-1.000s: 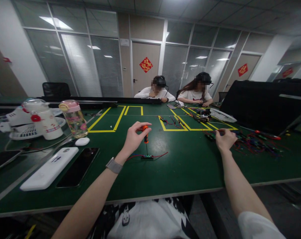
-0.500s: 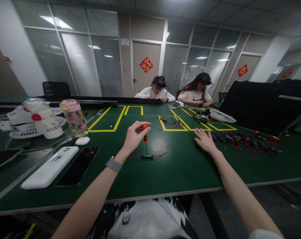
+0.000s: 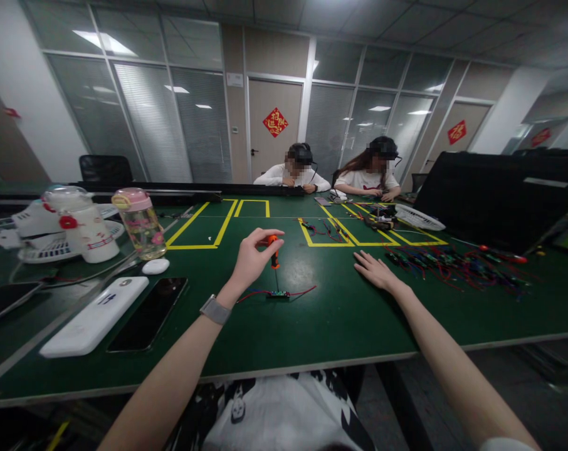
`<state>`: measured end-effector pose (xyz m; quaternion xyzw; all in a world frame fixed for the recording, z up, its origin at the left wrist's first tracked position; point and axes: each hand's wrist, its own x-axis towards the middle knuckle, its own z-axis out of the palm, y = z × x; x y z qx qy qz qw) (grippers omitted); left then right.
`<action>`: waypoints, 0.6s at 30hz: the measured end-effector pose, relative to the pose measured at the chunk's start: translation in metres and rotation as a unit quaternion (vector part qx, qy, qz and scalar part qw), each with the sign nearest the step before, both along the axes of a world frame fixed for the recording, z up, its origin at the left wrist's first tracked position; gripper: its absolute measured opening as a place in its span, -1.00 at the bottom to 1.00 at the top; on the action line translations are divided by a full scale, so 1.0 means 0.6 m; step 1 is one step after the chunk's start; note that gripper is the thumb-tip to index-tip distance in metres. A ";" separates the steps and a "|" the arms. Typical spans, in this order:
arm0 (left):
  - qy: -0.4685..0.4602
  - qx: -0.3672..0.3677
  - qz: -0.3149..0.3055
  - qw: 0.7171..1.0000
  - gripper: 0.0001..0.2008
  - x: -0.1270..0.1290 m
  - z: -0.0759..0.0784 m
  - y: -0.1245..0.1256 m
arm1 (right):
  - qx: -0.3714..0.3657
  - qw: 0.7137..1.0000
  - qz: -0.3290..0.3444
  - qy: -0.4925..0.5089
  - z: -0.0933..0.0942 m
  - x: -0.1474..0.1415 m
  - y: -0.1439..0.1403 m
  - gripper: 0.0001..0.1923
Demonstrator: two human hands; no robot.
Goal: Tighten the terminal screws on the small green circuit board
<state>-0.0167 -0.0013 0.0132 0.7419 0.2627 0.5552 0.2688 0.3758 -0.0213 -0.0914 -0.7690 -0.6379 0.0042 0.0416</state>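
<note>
My left hand (image 3: pixel 254 255) grips an orange and black screwdriver (image 3: pixel 275 257) by its handle, thumb and fingers closed around the top. The screwdriver stands upright, its shaft reaching down to a small green circuit board (image 3: pixel 278 294). Red and blue wires run out from the board's left end and a red wire from its right. My right hand (image 3: pixel 374 270) rests on the green table with its fingers stretched out and holds nothing. Beyond its fingers, a heap of wired circuit boards (image 3: pixel 457 266) lies to the right.
Yellow tape (image 3: pixel 331 245) marks boxes on the table (image 3: pixel 331 332), one with several wired boards inside. At left stand a pink-lidded bottle (image 3: pixel 140 225), a white power bank (image 3: pixel 96 316) and a black phone (image 3: pixel 148 315). A black screen (image 3: pixel 491 207) stands at right; two people sit opposite.
My right hand has moved left and a little nearer to me, coming down flat on the table. The left hand, screwdriver and board have stayed in place.
</note>
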 end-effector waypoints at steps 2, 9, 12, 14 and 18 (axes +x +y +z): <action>-0.001 0.001 -0.001 1.000 -0.84 0.000 0.001 -0.001 | -0.004 1.000 -0.029 -0.007 -0.001 0.008 -0.001 -0.34; -0.004 0.001 -0.003 1.000 -0.84 0.001 0.003 -0.003 | 0.016 0.996 -0.082 -0.017 -0.004 -0.002 0.004 -0.26; -0.004 0.002 -0.003 1.000 -0.84 0.000 0.003 -0.004 | 0.058 0.997 -0.046 -0.025 -0.007 0.003 0.005 -0.25; -0.004 0.004 -0.003 1.000 -0.84 0.000 0.003 -0.004 | 0.066 0.997 -0.032 -0.017 -0.010 0.008 0.007 -0.26; -0.004 0.008 -0.002 1.000 -0.84 0.000 0.004 -0.005 | 0.065 0.997 -0.051 -0.003 -0.015 0.019 0.013 -0.25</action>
